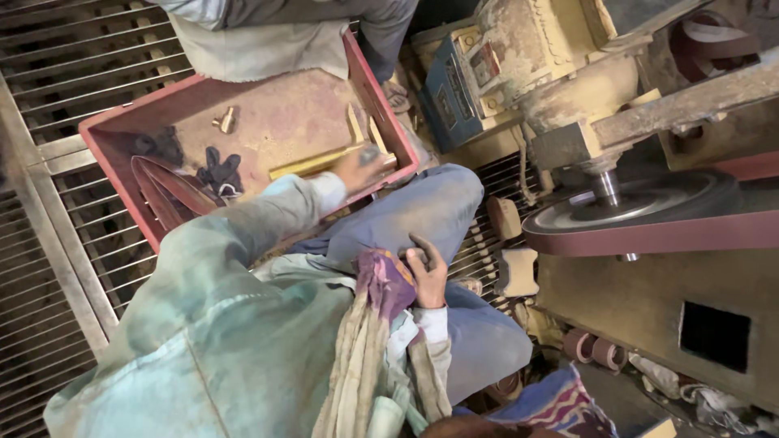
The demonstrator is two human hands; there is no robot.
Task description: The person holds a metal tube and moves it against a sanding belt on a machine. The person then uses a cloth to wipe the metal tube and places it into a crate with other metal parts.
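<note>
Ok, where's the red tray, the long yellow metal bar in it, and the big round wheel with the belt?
Red plastic tray [243, 81], head view: on its far rim.
Long yellow metal bar [312, 163], head view: on the bar's middle.
Big round grey wheel [649, 199], head view: on its flat top face.

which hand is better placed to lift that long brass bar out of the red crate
Left, probably. The left hand already reaches into the red crate, on the brass bar; the right hand rests on the knee.

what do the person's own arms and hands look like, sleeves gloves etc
Both hands are bare, no gloves. The left hand comes out of a loose, dusty pale green-blue sleeve with a lighter inner cuff. The right hand shows a whitish cuff, with purple and beige cloth bunched beside it.
</note>
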